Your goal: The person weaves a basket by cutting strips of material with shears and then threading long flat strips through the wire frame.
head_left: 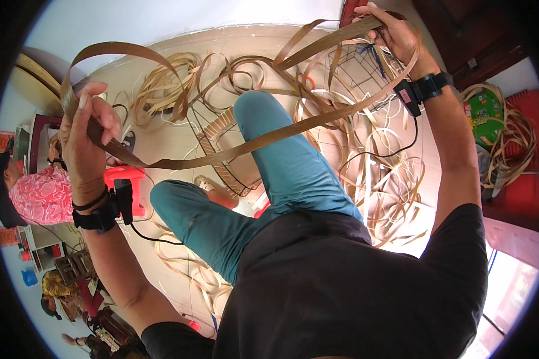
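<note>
A long, flat brown strip (245,146) hangs in a shallow curve between my raised hands, in front of my knees. My left hand (90,122) has its fingers closed around the strip, and a loop rises above that hand and bends back behind it. Up at the far right, my right hand (395,36) grips more of the same strip, with a doubled length (326,48) running leftward from its fingers. Under the strip, near my feet, stands a dark frame (224,170) partly wrapped in tan strips.
Coiled tan strips (167,90) lie on the tiled floor at the far left. Tangled strips (389,185) spread right of my legs, near a thin wire frame (356,66). A person in a pink patterned shirt (42,194) sits at left, by a red stool (132,191).
</note>
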`<state>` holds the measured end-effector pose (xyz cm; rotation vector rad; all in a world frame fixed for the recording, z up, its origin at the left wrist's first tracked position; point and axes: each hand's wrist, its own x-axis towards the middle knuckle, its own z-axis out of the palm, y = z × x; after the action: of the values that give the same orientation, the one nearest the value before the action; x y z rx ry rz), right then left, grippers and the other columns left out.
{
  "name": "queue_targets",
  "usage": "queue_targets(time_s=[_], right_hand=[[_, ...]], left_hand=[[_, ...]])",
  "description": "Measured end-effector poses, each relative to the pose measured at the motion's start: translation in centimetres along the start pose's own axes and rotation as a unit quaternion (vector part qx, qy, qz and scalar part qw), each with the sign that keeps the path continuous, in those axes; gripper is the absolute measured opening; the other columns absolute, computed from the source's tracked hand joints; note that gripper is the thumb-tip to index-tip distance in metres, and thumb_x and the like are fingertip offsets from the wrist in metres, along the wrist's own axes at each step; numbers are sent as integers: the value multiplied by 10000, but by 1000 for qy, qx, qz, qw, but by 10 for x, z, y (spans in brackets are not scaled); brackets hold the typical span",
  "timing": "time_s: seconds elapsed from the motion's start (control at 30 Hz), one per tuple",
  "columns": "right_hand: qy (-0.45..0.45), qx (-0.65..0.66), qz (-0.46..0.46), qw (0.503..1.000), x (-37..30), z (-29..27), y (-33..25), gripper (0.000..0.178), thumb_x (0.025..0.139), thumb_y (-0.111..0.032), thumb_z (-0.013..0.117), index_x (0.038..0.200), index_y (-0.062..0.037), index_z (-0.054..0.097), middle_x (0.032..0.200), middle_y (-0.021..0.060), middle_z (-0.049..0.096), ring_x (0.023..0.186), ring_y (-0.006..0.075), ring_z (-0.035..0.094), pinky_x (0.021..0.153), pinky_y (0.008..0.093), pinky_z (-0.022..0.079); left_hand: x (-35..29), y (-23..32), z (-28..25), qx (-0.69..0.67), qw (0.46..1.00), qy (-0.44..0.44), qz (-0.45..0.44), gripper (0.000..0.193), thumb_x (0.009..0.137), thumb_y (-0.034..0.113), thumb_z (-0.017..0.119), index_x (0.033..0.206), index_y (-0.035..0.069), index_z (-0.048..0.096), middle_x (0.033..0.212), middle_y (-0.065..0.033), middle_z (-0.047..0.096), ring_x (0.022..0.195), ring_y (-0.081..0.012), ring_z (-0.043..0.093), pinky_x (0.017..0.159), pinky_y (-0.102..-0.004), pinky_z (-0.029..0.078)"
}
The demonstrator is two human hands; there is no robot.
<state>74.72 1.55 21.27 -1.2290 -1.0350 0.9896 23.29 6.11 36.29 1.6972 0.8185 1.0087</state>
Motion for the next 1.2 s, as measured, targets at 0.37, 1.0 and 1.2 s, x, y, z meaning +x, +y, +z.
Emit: queue_targets(time_s=[0.37,1.0,1.2], right_hand=[[-108,0,-11,994,-15,82,-50,318,951,-306,539,1072,-26,628,856,22,609,738,98,558,638,225,457],[-396,215,3,893,-66,195,-47,457,1011,-331,397,1335,-17,473,1180,67,577,887,111,598,729,231,465],[-405,38,-63,912,-47,205,-56,562,868,-218,645,1356,-14,453,1172,101,605,902,101,617,634,210,488]], left_hand=[[22,-18,54,16,996,-82,-8,279,992,179,456,1149,-6,594,786,-50,612,667,-111,597,513,-179,352],[9,-66,103,61,974,-212,-50,284,828,101,708,1066,-11,602,836,5,637,743,-54,570,655,-206,469],[6,-46,63,159,972,-147,-88,70,883,112,651,887,42,652,795,9,636,745,-60,573,682,-219,447]])
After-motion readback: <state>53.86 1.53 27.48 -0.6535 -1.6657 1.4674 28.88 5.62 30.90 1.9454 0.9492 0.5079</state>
